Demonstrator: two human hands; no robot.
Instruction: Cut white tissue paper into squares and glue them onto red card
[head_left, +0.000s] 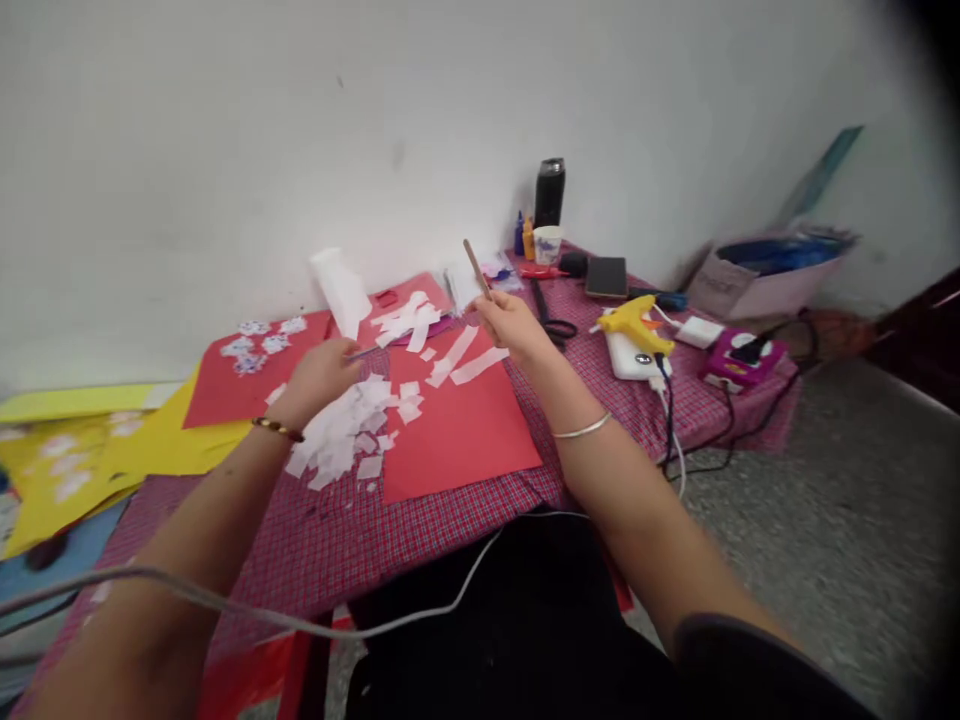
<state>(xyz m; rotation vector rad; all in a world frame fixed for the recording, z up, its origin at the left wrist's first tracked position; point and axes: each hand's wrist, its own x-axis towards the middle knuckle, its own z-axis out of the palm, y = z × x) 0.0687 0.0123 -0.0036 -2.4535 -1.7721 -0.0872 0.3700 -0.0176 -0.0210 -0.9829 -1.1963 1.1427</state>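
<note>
My right hand (511, 322) is closed around a flat brown stick (477, 268) that points up and away, above a red paper sheet (465, 440). My left hand (324, 378) is closed on a thin greyish rod (366, 352), its tip pointing right; its kind is too small to make out. Just below that hand lies a heap of small white paper pieces (341, 435). White paper strips (469, 362) rest on the red sheet, and more strips (409, 318) lie behind them. A roll of white paper (341, 288) leans near the wall.
Black scissors (556, 328) lie right of my right hand. Further right are a yellow glue gun (634, 322), a white power bank (634, 358) and a purple power adapter (739, 362) with cables. A black bottle (550, 195) and paper cup (547, 245) stand behind. A white cable (300, 625) crosses in front.
</note>
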